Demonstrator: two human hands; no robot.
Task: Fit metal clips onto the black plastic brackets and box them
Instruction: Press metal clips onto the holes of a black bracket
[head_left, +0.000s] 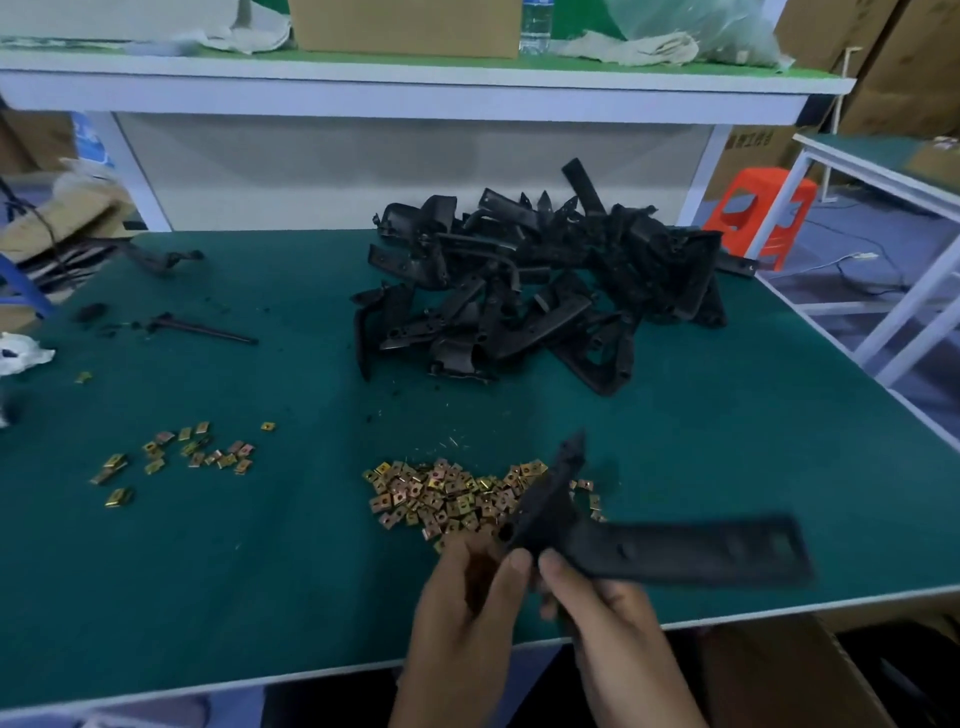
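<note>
Both of my hands hold one black plastic bracket (675, 553) just above the table's near edge. It is L-shaped, with one arm pointing right and a shorter arm rising over the clips. My left hand (467, 613) pinches its corner, and my right hand (608, 618) grips it from below. Whether a clip sits between my fingers is hidden. A heap of brass-coloured metal clips (447, 496) lies right behind my hands. Farther back rests a big pile of black brackets (540, 291).
A smaller scatter of clips (182, 457) lies to the left on the green table (260, 571). Loose black pieces (197, 330) sit at the far left. An open cardboard box (779, 670) stands below the table's front edge at the right. An orange stool (763, 213) stands beyond.
</note>
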